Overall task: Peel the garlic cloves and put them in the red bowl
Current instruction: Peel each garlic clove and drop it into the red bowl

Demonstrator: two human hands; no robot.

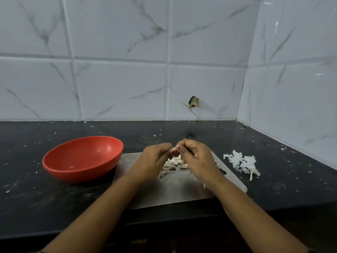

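A red bowl [82,157] stands on the black counter at the left, with a small white bit on its bottom. Beside it lies a steel cutting board [175,189]. Several garlic cloves [173,165] lie in a small heap on the board, partly hidden by my hands. My left hand [153,161] and my right hand [197,157] meet above the heap, and both pinch one small garlic clove [174,149] between their fingertips. The clove is mostly covered by the fingers.
A pile of white garlic skins [240,162] lies on the counter right of the board. Small flakes of skin are scattered over the black counter [54,198]. Tiled walls close the back and the right side. The counter's front edge runs under my forearms.
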